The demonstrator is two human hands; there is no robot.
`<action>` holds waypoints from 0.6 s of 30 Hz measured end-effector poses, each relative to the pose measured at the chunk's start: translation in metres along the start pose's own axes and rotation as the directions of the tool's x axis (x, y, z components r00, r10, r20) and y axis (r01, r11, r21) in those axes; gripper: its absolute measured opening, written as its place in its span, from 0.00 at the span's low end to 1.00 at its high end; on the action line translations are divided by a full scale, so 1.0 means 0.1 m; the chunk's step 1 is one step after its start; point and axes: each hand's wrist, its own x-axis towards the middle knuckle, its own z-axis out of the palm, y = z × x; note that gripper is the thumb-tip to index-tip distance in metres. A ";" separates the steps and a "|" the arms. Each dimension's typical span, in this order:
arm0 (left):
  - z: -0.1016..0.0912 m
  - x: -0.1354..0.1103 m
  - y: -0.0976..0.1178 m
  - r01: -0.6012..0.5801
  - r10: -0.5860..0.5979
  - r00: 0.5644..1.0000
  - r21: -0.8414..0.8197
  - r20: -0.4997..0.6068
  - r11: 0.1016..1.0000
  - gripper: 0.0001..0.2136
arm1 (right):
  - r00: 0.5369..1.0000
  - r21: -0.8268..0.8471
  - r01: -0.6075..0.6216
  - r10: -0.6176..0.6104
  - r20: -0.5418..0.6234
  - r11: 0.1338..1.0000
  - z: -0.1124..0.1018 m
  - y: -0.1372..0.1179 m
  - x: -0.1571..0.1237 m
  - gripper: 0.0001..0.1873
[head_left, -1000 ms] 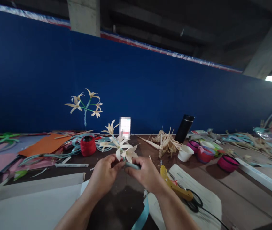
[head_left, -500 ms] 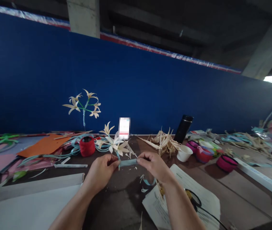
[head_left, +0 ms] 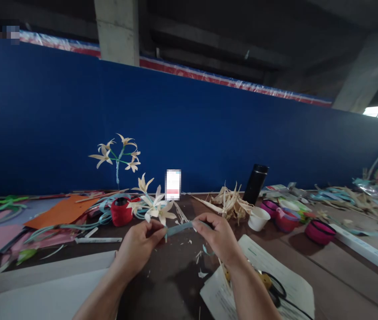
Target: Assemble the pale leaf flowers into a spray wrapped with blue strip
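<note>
My left hand [head_left: 138, 246] pinches the stem of a small spray of cream husk flowers [head_left: 153, 205], right below the blooms. My right hand [head_left: 220, 235] pinches the other end of a light blue ribbon strip [head_left: 179, 227] that stretches between the two hands, just above the dark table. Both hands are closed, thumbs against fingers. Small husk scraps [head_left: 199, 257] lie on the table under the ribbon.
A red thread spool [head_left: 121, 211] and loops of blue ribbon lie behind the flowers. A finished flower sprig [head_left: 118, 153] stands by the blue wall. Husk pile [head_left: 230, 202], black flask [head_left: 255, 183], white cup [head_left: 258, 218], pink baskets [head_left: 318, 231] to the right. Yellow glue gun and scissors [head_left: 270, 284] rest on paper.
The right hand has pulled away to the right, drawing the blue ribbon out taut from the stem. The flower spray has shifted slightly left and away. The view has tipped down a little.
</note>
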 end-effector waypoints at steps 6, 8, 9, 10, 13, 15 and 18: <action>0.02 0.02 -0.03 0.058 -0.055 0.998 -0.171 0.024 0.984 0.12 | 1.000 -0.059 -0.002 0.002 -0.007 0.998 0.02 0.06 0.01 0.13; 0.02 0.03 -0.05 0.048 -0.044 0.999 -0.175 0.027 0.983 0.12 | 0.999 -0.085 0.026 -0.028 -0.018 0.996 0.03 0.10 0.03 0.12; 0.02 0.03 -0.05 0.047 -0.042 0.999 -0.171 0.029 0.984 0.12 | 0.998 -0.088 0.050 -0.053 -0.037 0.995 0.04 0.10 0.03 0.12; 0.02 0.03 -0.06 0.044 -0.039 0.999 -0.165 0.034 0.985 0.12 | 0.994 -0.082 0.079 -0.085 -0.069 0.993 0.04 0.10 0.02 0.12; 0.03 0.02 -0.05 0.042 -0.034 0.998 -0.158 0.051 0.987 0.11 | 0.970 -0.015 0.177 -0.177 -0.167 0.984 0.08 0.03 -0.02 0.19; 0.05 0.01 -0.03 0.043 -0.030 0.996 -0.162 0.081 0.986 0.11 | 0.973 0.075 0.207 -0.197 -0.119 0.976 0.12 -0.04 -0.06 0.20; 0.07 -0.01 -0.02 0.007 0.011 0.991 -0.131 0.135 0.991 0.11 | 0.984 0.190 0.152 -0.167 0.067 0.970 0.21 -0.12 -0.10 0.20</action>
